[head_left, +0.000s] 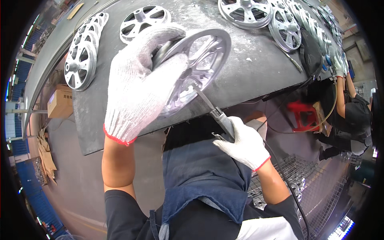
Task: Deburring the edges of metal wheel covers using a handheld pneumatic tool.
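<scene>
Your dark bench [256, 72] carried other silver wheels [73, 66], too overlapped to count. One spoked wheel [202, 73] sat pinched between your left hand's [138, 80] thumb and fingers; your right hand [249, 144] wrapped one grey tool [225, 124], its tip at the spokes.

Whls: 1 [200, 72] in L hand [136, 80]; 1 lone whl [139, 15] in from bench's [260, 72] L edge; min. 4 in overlapping row [76, 66] along L edge; R side, 1 big whl [245, 16] + pile [286, 29], too overlapped to count. Tool [225, 123]: 1, R hand [246, 146]. Ctn [60, 102]: 1, off L edge. Red stool [301, 116]: 1. Co-worker [352, 120]: 1.
</scene>
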### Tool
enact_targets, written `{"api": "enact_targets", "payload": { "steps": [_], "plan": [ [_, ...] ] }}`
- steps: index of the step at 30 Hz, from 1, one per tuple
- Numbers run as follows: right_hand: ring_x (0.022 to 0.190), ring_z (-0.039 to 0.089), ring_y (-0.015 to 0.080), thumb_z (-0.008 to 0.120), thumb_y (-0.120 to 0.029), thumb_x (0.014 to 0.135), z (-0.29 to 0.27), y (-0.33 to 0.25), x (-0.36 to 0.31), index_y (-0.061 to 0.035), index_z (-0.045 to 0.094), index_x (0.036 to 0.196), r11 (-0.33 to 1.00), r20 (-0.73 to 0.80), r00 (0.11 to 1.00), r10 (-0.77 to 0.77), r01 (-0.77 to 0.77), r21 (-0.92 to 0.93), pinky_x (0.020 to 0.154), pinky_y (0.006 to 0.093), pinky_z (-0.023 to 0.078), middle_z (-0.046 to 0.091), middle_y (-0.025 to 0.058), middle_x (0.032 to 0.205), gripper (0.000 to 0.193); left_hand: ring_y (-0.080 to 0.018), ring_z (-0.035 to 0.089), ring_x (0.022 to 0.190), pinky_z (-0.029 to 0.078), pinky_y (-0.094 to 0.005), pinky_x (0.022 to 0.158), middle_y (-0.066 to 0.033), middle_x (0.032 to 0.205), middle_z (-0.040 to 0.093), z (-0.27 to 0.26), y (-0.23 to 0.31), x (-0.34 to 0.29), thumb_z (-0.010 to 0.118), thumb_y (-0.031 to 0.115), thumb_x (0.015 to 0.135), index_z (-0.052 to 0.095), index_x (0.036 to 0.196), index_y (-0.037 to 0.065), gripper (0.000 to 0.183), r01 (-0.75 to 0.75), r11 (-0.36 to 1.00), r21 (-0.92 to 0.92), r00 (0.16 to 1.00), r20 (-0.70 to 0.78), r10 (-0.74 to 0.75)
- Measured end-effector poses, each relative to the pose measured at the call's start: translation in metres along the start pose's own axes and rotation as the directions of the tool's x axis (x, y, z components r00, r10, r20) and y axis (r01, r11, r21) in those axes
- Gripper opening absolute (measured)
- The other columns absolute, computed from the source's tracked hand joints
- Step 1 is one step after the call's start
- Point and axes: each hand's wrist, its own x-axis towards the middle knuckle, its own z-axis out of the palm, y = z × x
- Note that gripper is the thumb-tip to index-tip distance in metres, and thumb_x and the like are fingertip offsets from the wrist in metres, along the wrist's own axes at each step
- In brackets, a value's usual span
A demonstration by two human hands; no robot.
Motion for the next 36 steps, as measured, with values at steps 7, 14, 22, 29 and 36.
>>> {"api": "enact_targets", "payload": {
  "steps": [7, 14, 22, 29, 36],
  "plan": [
    [0.108, 0.076, 0.0441, 0.087, -0.039, 0.09, 0.001, 0.021, -0.007, -0.0032, 0.059, 0.142, 0.984, -0.045, 0.998, 0.054, -0.045, 0.172, 0.095, 0.0459, 0.059, 0.076, 0.0256, 0.116, 0.069, -0.0174, 0.072, 0.117, 0.056, -0.0328, 0.105, -0.011, 0.126, 0.078, 0.04, -0.001, 0.007, 0.078, 0.004, 0.096, 0.074, 0.135, -0.002, 0.039, -0.274, 0.937, 0.218, 0.959, 0.131, 0.25],
    [0.106, 0.077, 0.0461, 0.085, -0.037, 0.097, 0.002, 0.02, -0.006, -0.0034, 0.057, 0.142, 0.988, -0.109, 0.994, 0.03, -0.013, 0.152, 0.093, 0.0492, 0.06, 0.077, 0.0259, 0.11, 0.063, -0.0365, 0.08, 0.103, 0.061, -0.0398, 0.093, -0.0184, 0.114, 0.081, 0.025, 0.026, 0.018, 0.078, 0.026, 0.098, 0.075, 0.128, 0.006, 0.037, -0.277, 0.957, 0.085, 0.939, 0.235, 0.251],
    [0.091, 0.073, 0.0527, 0.07, -0.037, 0.109, 0.009, 0.015, 0.001, -0.0044, 0.056, 0.123, 0.999, 0.013, 1.0, -0.006, 0.006, 0.037, 0.079, 0.0576, 0.057, 0.074, 0.0292, 0.094, 0.038, -0.0219, 0.078, 0.109, 0.06, -0.0342, 0.096, -0.0165, 0.121, 0.081, 0.025, -0.024, 0.03, 0.075, 0.012, 0.101, 0.071, 0.138, -0.001, 0.039, -0.184, 0.979, 0.085, 0.973, 0.158, 0.169],
    [0.089, 0.073, 0.0523, 0.069, -0.037, 0.11, 0.004, 0.005, 0.003, -0.0023, 0.055, 0.119, 0.998, 0.008, 1.0, 0.018, -0.017, -0.055, 0.077, 0.0588, 0.056, 0.074, 0.0283, 0.091, 0.039, -0.0129, 0.073, 0.108, 0.06, -0.0309, 0.094, -0.0126, 0.122, 0.08, 0.025, -0.016, 0.026, 0.072, 0.004, 0.101, 0.068, 0.141, -0.006, 0.041, -0.034, 0.999, -0.01, 0.995, 0.092, 0.035],
    [0.087, 0.074, 0.0518, 0.07, -0.04, 0.109, 0.004, -0.001, 0.003, -0.0029, 0.055, 0.12, 0.997, 0.007, 1.0, 0.019, -0.019, -0.079, 0.077, 0.0594, 0.056, 0.074, 0.0296, 0.09, 0.042, -0.015, 0.074, 0.108, 0.06, -0.0316, 0.095, -0.0141, 0.122, 0.08, 0.021, -0.007, 0.023, 0.071, 0.006, 0.102, 0.068, 0.141, -0.005, 0.041, -0.024, 0.998, 0.056, 0.999, 0.033, 0.022]
  ]
}}
